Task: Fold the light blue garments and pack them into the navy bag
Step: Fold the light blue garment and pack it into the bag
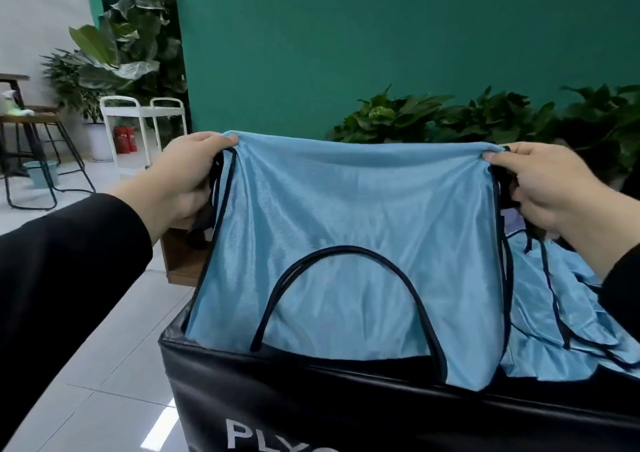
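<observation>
A: Start at the fingers. What are they doing?

B: The left hand point(188, 174) pinches the top corner of the light blue garment point(346, 243) at centre left of the frame, thumb over the hem, fingers curled behind. The right hand point(543, 188) pinches the opposite top corner at centre right in the same way. Neither has a finger free.

A: And the cloth between them?

B: It stretches sideways from hand to hand, so its long top edge runs left to right across the middle of the frame. The body hangs straight down from both sets of fingers, dark piping curving over its lower half, and its bottom edge drapes over the padded black block point(311, 392) at the lower centre.

A: Which hand is nearer the work?

B: Both hold at the same height, equally placed. More light blue garments point(554, 313) lie heaped at lower right, below the right hand. I cannot pick out the navy bag.

A: So the fold?

B: Probably one corner carried across to the other, along that top edge.
</observation>
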